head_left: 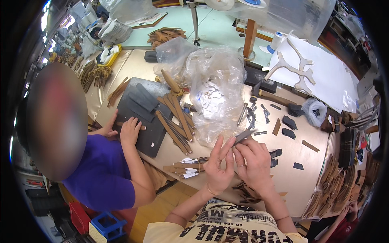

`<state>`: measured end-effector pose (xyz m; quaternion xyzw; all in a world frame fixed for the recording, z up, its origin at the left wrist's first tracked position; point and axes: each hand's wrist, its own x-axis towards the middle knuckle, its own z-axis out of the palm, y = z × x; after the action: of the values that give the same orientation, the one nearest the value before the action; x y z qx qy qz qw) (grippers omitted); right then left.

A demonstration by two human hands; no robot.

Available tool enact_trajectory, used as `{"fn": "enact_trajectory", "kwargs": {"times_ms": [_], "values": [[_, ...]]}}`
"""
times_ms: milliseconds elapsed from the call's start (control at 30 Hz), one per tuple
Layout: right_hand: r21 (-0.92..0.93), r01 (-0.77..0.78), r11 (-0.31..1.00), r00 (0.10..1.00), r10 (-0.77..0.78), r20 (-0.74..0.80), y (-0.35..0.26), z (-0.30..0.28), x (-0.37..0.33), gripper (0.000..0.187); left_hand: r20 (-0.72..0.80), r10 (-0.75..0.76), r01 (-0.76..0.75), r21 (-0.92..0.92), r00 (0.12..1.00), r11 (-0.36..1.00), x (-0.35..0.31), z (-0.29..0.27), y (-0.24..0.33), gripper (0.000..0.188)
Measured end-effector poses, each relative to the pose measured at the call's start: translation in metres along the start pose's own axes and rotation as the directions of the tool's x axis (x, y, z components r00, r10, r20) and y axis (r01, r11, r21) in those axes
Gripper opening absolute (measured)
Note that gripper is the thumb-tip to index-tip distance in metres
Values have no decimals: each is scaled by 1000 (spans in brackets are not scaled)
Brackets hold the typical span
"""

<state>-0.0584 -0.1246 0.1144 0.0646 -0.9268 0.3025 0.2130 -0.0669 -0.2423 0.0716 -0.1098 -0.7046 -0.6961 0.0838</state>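
Between the fingertips of my two hands is a small dark grey strip of leather-like material, its far end pointing up and to the right. My left hand pinches it from the left, the forefinger raised. My right hand is closed on it from the other side, and its fingers partly hide the strip. Just beyond lies a clear plastic bag with white paper slips in it. To the left of my left hand lies a bundle of brown strips with white tags. Small black pieces are scattered to the right.
A co-worker in a purple shirt sits at the left, both hands on a black board. Brown strips lie beside it. A hammer and metal rod lie beyond my hands. Brown bundles line the right edge.
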Motion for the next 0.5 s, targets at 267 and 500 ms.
{"fn": "enact_trajectory", "kwargs": {"times_ms": [267,500], "values": [[36,-1,999,997,-2,80,1,-7,-2,15,44,-39,40,-24,998,999,-3,0,4,60],[45,-2,999,994,-3,106,-7,-3,2,13,57,-33,33,10,998,999,-7,-10,1,61]]}}
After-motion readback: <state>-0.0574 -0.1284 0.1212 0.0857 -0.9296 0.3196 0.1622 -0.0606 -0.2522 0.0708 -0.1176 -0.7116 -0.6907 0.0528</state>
